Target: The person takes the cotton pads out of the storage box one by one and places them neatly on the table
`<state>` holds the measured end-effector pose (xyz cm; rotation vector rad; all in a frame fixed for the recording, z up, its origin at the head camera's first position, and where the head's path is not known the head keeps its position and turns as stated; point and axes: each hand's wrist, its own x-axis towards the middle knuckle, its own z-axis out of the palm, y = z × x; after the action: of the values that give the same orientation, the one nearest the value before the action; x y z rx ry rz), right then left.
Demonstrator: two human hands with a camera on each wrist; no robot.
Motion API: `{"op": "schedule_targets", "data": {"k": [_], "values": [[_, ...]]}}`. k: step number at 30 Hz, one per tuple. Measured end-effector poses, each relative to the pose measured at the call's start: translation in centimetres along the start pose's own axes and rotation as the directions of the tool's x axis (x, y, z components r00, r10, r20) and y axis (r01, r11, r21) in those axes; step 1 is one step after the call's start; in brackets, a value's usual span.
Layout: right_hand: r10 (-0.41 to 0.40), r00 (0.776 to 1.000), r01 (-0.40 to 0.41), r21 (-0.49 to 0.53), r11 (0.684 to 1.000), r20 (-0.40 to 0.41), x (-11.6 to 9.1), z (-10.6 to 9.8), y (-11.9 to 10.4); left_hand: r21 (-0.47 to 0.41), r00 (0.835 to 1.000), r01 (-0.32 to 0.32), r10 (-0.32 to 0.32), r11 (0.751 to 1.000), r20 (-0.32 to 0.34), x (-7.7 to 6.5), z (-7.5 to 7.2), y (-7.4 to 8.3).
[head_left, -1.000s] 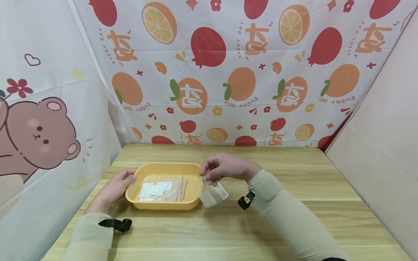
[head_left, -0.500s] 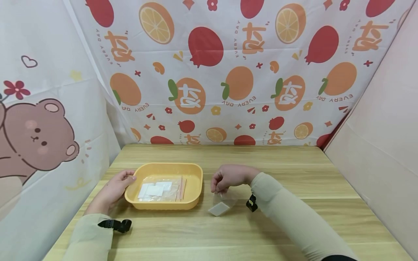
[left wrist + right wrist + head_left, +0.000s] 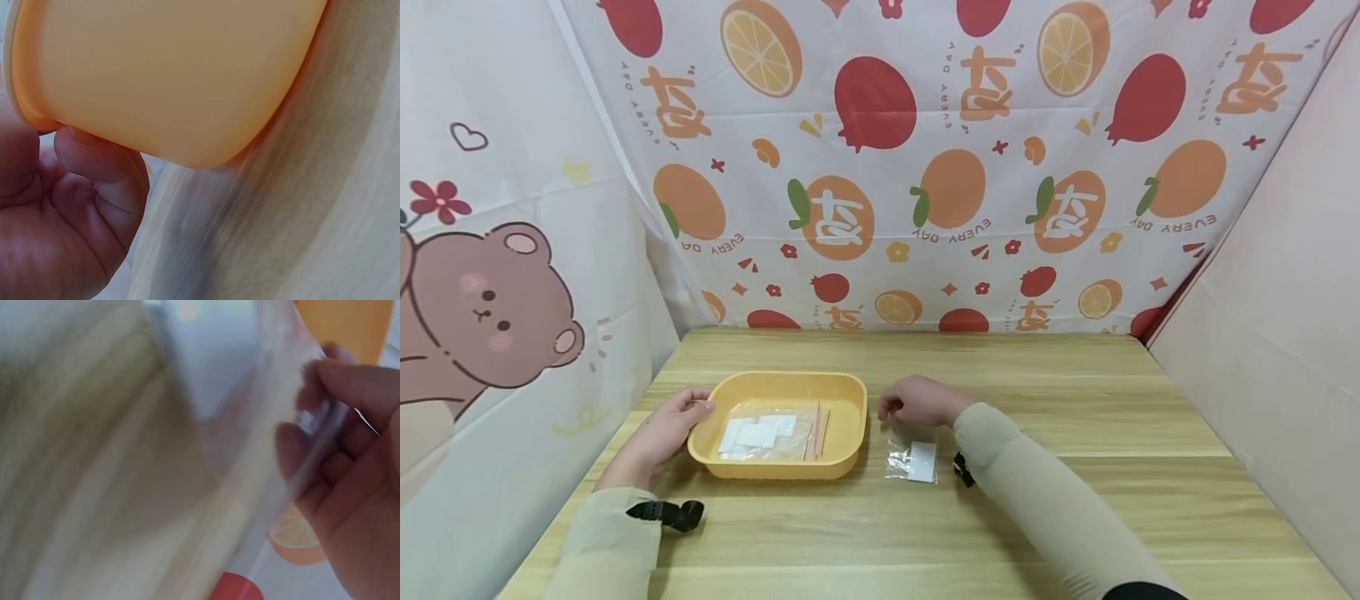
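My left hand [image 3: 658, 431] grips the left end of a yellow plastic tray [image 3: 775, 472], thumb over the rim and fingers curled beneath it in the left wrist view. Inside the tray lie clear zip bags [image 3: 760, 435] with flat white pieces in them. Just right of the tray, my right hand [image 3: 925, 403] pinches the top of another small clear zip bag [image 3: 897, 461] between thumb and fingers. A white rectangular piece [image 3: 922, 462] shows inside that bag, close over the tabletop. In the right wrist view the bag [image 3: 219, 381] is blurred and hangs from the fingertips.
The wood-grain table [image 3: 820, 542] runs back to a fruit-print cloth [image 3: 925, 250]. A cloth with a printed bear [image 3: 497, 308] stands on the left, and a plain pale sheet [image 3: 1270, 275] on the right.
My right hand has moved away from the tray's right rim with the small zip bag. The bag has turned and now hangs straighter beside the tray. The left hand keeps its place.
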<state>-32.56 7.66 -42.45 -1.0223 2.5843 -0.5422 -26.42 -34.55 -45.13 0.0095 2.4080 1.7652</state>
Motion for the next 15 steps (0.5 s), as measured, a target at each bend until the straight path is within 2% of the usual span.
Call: {"op": "schedule_targets", "data": {"k": [4,8,15], "values": [[0.033,0.997,-0.032,0.018,0.999,-0.071,0.9,0.6,0.1,0.007,1.000,0.008,-0.008,1.000,-0.005,0.0,0.0,0.1],[0.043,0.995,-0.038,0.051,0.998,-0.088,1.6,1.3,0.0,0.007,1.000,0.013,-0.013,1.000,-0.006,0.0,0.1,0.2],[0.113,0.983,-0.098,0.101,0.990,-0.146,1.4,1.6,0.0,-0.008,1.000,0.010,-0.010,1.000,-0.002,0.1,-0.1,0.0]]}}
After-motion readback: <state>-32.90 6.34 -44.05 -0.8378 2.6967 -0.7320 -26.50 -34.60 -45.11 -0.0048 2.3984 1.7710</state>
